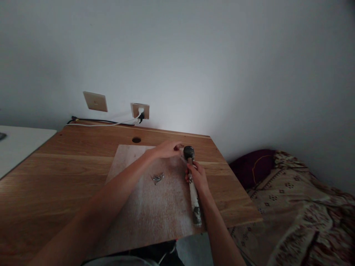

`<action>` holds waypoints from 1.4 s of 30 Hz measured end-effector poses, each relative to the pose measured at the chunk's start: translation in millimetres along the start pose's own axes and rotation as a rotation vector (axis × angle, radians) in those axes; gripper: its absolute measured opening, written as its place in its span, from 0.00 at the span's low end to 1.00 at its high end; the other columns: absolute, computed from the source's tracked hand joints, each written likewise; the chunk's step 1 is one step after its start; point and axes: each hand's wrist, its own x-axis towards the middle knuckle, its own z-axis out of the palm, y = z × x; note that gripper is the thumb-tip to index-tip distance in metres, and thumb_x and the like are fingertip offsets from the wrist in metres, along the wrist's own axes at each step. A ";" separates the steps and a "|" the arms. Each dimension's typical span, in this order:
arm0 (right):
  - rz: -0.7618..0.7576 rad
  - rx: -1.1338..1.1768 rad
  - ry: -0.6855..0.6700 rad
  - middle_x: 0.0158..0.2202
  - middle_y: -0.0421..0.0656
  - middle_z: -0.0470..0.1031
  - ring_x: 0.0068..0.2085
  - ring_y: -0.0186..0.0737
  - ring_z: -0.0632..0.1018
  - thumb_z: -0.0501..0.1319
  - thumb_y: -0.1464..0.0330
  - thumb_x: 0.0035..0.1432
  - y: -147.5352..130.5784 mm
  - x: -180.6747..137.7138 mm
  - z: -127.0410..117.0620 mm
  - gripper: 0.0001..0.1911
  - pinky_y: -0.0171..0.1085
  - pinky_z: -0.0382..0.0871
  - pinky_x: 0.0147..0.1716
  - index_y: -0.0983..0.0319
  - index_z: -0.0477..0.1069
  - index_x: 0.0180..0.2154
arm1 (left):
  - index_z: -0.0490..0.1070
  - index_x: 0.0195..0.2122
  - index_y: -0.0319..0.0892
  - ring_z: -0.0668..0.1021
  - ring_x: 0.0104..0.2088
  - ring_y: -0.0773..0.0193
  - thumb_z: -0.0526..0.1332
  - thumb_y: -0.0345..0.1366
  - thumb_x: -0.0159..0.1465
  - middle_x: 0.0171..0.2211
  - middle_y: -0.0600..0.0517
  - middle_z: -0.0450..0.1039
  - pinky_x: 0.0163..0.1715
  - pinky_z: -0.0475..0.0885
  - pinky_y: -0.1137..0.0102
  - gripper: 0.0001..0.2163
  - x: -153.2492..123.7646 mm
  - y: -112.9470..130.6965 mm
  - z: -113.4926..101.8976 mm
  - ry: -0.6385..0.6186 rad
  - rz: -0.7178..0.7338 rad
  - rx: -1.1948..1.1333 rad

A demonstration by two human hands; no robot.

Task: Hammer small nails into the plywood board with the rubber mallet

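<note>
My right hand (197, 176) is wrapped round the upper handle of a hammer (195, 205), close under its dark, rounded head. The worn handle has pale, paint-like patches and points back toward me. Over the far right part of a whitish wooden board (146, 210), my left hand (168, 149) is closed, with thumb and fingertips drawn together just left of the hammer head. What the left fingers pinch, if anything, is too small to make out. A small pile of metal nails (158, 178) lies on the board between my forearms.
Under the board is a brown wooden desk (63, 184) with a round cable hole (136, 140). A white surface (22, 144) stands at the left. Cables run along the wall to a socket (140, 111). Right of the desk lies patterned bedding (288, 207) with a dark purple pillow (252, 166).
</note>
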 end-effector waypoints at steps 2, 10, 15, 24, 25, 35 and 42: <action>0.004 -0.003 -0.006 0.19 0.33 0.70 0.15 0.33 0.70 0.67 0.50 0.43 0.1 -0.5 0.2 0.26 0.31 0.62 0.11 0.61 0.69 0.38 | 0.77 0.46 0.39 0.80 0.37 0.61 0.62 0.35 0.65 0.38 0.47 0.81 0.37 0.69 0.71 0.11 -1.0 12.3 -22.6 -0.048 0.030 0.041; -0.020 0.012 -0.034 0.19 0.34 0.70 0.15 0.34 0.70 0.68 0.51 0.45 -0.8 -2.1 -0.1 0.26 0.31 0.62 0.12 0.62 0.70 0.39 | 0.75 0.38 0.41 0.78 0.35 0.63 0.61 0.34 0.66 0.36 0.50 0.80 0.35 0.66 0.71 0.05 -28.1 44.7 -53.6 -0.187 0.074 0.253; 0.014 0.027 -0.007 0.18 0.33 0.69 0.14 0.33 0.69 0.68 0.51 0.43 -1.2 0.4 0.6 0.24 0.31 0.60 0.11 0.61 0.69 0.37 | 0.74 0.36 0.41 0.75 0.31 0.63 0.64 0.39 0.64 0.33 0.51 0.77 0.30 0.64 0.71 0.07 -58.1 35.8 -34.8 -0.477 0.004 0.290; 0.004 0.004 -0.012 0.19 0.34 0.70 0.14 0.32 0.69 0.67 0.53 0.42 -5.7 -5.4 0.5 0.23 0.30 0.61 0.11 0.61 0.69 0.35 | 0.74 0.39 0.42 0.74 0.33 0.61 0.65 0.28 0.56 0.35 0.52 0.76 0.32 0.65 0.69 0.10 -68.4 47.5 -21.4 -0.621 0.016 0.292; 0.003 0.003 -0.015 0.19 0.34 0.70 0.14 0.32 0.69 0.68 0.53 0.42 -6.2 -5.7 0.7 0.23 0.30 0.61 0.11 0.61 0.69 0.35 | 0.74 0.39 0.43 0.74 0.34 0.61 0.65 0.28 0.55 0.35 0.51 0.76 0.32 0.65 0.68 0.11 -68.3 47.8 -20.2 -0.624 0.023 0.307; 0.012 0.013 0.000 0.20 0.34 0.70 0.15 0.32 0.70 0.67 0.55 0.45 -4.3 -4.0 -0.1 0.22 0.30 0.62 0.12 0.61 0.70 0.39 | 0.73 0.35 0.43 0.74 0.34 0.61 0.65 0.29 0.55 0.34 0.52 0.75 0.33 0.66 0.68 0.07 -64.8 34.8 -16.1 -0.605 0.049 0.279; -0.009 0.015 -0.019 0.19 0.34 0.70 0.15 0.32 0.69 0.67 0.53 0.44 -3.5 -3.5 0.4 0.22 0.30 0.61 0.12 0.62 0.70 0.36 | 0.75 0.33 0.42 0.74 0.30 0.64 0.68 0.28 0.54 0.30 0.53 0.75 0.32 0.66 0.70 0.07 -62.9 31.2 -22.9 -0.567 0.035 0.183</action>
